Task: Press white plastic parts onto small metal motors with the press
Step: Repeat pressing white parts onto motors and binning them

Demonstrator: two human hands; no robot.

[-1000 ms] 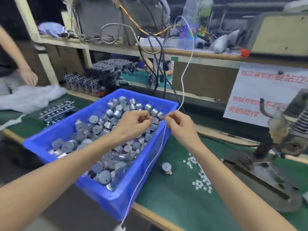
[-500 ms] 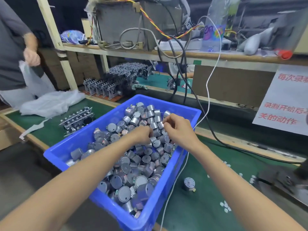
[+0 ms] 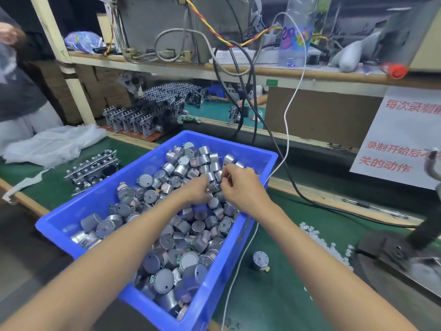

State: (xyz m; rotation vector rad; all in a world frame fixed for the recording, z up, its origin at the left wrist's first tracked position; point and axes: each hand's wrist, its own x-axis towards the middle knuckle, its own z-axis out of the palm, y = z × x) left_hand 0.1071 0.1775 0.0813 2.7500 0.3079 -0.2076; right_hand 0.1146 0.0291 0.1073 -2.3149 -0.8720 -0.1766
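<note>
A blue bin (image 3: 216, 292) full of small metal motors (image 3: 167, 244) stands on the green mat. Both of my hands are inside it, at the far right part of the pile. My left hand (image 3: 194, 191) has its fingers curled down around motors in the pile. Beside it, my right hand (image 3: 239, 187) pinches a motor at its fingertips. One motor (image 3: 260, 260) stands alone on the mat right of the bin. Loose white plastic parts (image 3: 319, 242) lie scattered further right. The press (image 3: 396, 254) sits at the right edge, only its base in view.
A white cable (image 3: 238, 266) runs down between the bin and the lone motor. Black metal assemblies (image 3: 93, 168) and a clear plastic bag (image 3: 52, 144) lie left of the bin. Another person (image 3: 16, 91) stands at far left. A shelf with wiring and a white notice (image 3: 401, 139) rise behind.
Both hands have moved from the bin's far right rim down into the motor pile. My view has swung left, so the press has slid to the right edge.
</note>
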